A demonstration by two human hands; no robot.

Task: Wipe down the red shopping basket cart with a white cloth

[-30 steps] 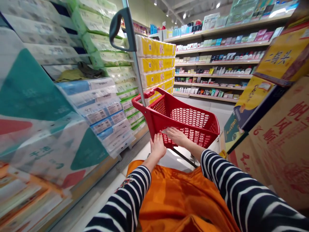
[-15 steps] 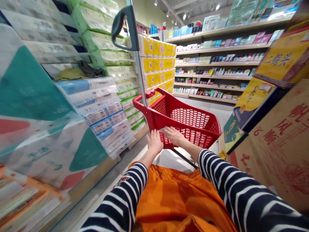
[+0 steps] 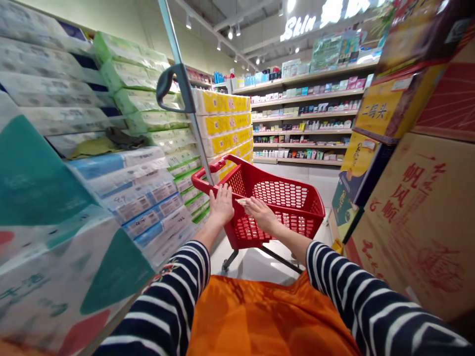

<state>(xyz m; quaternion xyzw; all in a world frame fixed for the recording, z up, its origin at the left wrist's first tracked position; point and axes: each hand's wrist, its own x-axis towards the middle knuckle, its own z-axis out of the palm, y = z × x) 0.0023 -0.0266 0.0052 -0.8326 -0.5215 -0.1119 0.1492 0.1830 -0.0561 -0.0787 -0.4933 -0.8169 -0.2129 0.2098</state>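
Note:
A red plastic basket cart stands in the aisle in front of me, with nothing visible inside it. Its tall grey pole rises from the near left corner to a black handle grip. My left hand rests on that near left corner by the foot of the pole, fingers stretched flat. My right hand lies on the near rim, fingers together, and a small pale slip sticks out from its fingertips between the two hands. Both sleeves are striped navy and white.
Wrapped tissue packs are stacked close on my left, with yellow packs further on. Large cardboard boxes crowd the right. Stocked shelves close the aisle's far end. Pale floor shows under the cart. An orange garment covers my lap.
The view has tipped upward. My left hand slid up from below the rim to the corner by the pole. My right hand stayed on the near rim.

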